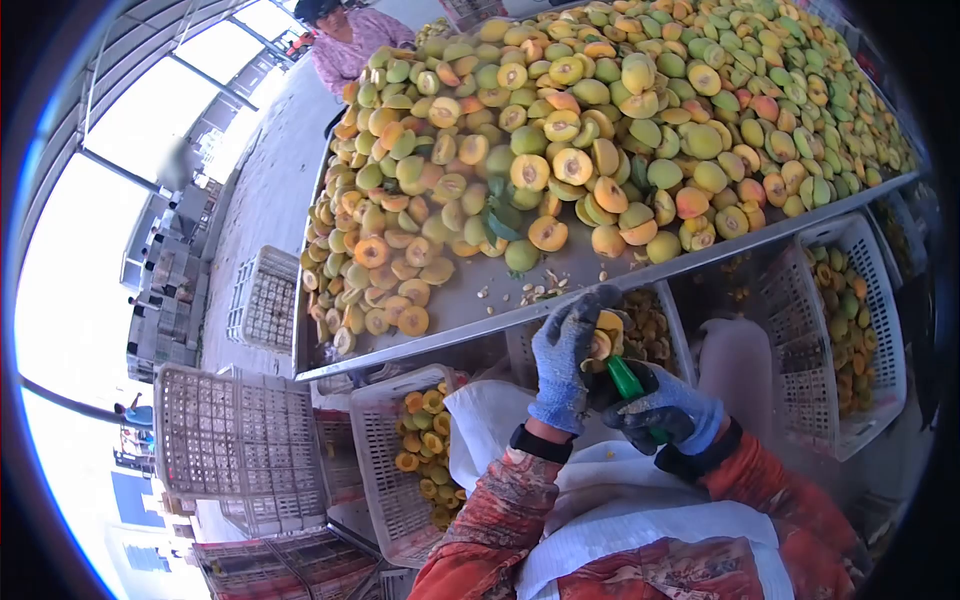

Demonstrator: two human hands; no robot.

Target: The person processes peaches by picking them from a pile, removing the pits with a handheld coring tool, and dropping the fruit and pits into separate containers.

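My left hand point(563, 362), in a blue-and-grey glove, is closed on a cut apricot half point(604, 338) with its orange flesh showing. A green-handled tool point(626, 378) is gripped in my right hand point(668, 410), also gloved. Its top end reaches the fruit, but the working tip is hidden. Both hands are over my lap, just in front of the metal table's edge point(480, 328). A large heap of whole-looking and halved apricots point(570, 165) covers much of that table. Small pits and scraps point(540, 290) lie near its front edge.
White plastic crates with apricot halves stand left point(372, 450) and right point(880, 330) of my legs. Another crate of cut fruit point(648, 325) is under the table edge. Stacked crates point(240, 430) stand farther left. A person in a pink patterned top point(355, 50) is beyond the heap.
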